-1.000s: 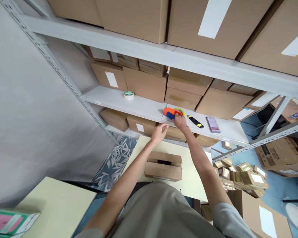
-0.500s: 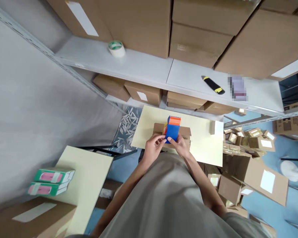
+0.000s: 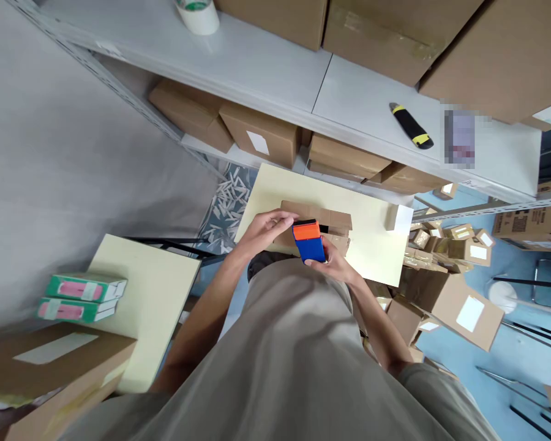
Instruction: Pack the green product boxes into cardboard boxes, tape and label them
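Observation:
A blue and orange tape dispenser (image 3: 309, 240) with a black toothed edge is in my right hand (image 3: 335, 262), whose fingers and thumb grip its lower blue part. My left hand (image 3: 269, 228) is just left of the toothed edge, its fingers stretched out towards it and the thumb beneath them. I cannot make out any tape between the two. Behind and below the dispenser, a cardboard box (image 3: 337, 220) with raised flaps sits on the pale yellow table (image 3: 376, 254), and a dark gap shows between its flaps.
A small white box (image 3: 398, 217) stands at the table's right end. The grey shelf (image 3: 275, 67) ahead holds a tape roll (image 3: 199, 15), a black and yellow utility knife (image 3: 412, 126) and cartons. Green and pink boxes (image 3: 80, 288) lie on a left side table. Cartons (image 3: 454, 306) pile up right.
My left hand has moved up and left, off the dispenser's lower end. The dispenser has tilted, bringing its toothed edge into sight. My view has shifted, raising the shelf in the picture.

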The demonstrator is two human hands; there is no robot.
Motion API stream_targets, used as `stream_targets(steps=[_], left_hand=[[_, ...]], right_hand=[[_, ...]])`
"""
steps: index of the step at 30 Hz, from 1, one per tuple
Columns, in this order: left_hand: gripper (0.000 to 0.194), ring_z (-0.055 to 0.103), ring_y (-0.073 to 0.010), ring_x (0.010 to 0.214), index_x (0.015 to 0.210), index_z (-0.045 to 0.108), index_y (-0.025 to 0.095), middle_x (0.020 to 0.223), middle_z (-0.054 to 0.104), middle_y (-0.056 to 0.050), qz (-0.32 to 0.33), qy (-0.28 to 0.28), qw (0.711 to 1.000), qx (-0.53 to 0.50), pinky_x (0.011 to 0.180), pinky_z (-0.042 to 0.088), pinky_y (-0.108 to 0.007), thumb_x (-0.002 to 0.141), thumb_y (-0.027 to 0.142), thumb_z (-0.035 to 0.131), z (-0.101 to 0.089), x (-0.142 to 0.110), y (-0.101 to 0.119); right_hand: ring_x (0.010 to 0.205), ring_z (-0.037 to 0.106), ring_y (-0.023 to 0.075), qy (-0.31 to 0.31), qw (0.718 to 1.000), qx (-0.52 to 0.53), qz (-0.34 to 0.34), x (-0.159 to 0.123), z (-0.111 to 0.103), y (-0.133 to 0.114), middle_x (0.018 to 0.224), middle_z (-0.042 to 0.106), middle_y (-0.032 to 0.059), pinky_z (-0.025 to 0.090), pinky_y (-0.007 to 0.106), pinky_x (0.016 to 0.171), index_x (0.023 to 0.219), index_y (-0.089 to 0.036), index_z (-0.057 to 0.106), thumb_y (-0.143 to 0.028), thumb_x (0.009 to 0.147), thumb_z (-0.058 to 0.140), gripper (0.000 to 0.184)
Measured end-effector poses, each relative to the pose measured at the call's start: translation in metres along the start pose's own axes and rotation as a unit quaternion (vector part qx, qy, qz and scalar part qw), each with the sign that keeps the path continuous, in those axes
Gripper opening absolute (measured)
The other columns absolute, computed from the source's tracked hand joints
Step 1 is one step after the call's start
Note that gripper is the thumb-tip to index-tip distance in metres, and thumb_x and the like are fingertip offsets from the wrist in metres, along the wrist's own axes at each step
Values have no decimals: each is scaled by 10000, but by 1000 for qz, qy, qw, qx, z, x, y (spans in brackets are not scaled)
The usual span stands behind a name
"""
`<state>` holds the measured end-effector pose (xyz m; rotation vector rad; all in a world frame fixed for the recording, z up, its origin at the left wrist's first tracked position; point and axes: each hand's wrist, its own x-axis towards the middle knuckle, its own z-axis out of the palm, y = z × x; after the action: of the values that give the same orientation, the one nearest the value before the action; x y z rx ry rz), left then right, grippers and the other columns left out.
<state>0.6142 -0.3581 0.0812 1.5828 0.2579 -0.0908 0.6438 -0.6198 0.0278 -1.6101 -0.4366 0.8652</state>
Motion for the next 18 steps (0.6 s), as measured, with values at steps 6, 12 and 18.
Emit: stream_targets(steps=[6,12,18], left_hand=[[596,813,-291,993,1022,875,198,1040,857,-112,-12,-37,999,8,890,665,-395,847,768,856,3,-5,3],[542,806,-260,921,1002,874,201,992,852,-95,-6,-61,998,10,841,665,-363,850,722,873,5,-4,-4],[600,783,-257,888,929,854,202,932,839,-74,-15,-38,999,-7,825,652,-364,799,788,876,11,-7,-19]], right_hand=[[1043,707,277,-25,998,-55,8,-15,-7,-5,1218,737,82,619,438,938,1402,-241,606,-539,909,815,613],[973,694,274,-35,992,-119,20,-18,-14,-13,1127,752,56,621,428,883,1326,-232,619,-396,861,810,529],[823,648,236,-55,984,-166,23,-18,-22,-20,974,736,22,581,380,763,1195,-233,635,-368,835,783,412]])
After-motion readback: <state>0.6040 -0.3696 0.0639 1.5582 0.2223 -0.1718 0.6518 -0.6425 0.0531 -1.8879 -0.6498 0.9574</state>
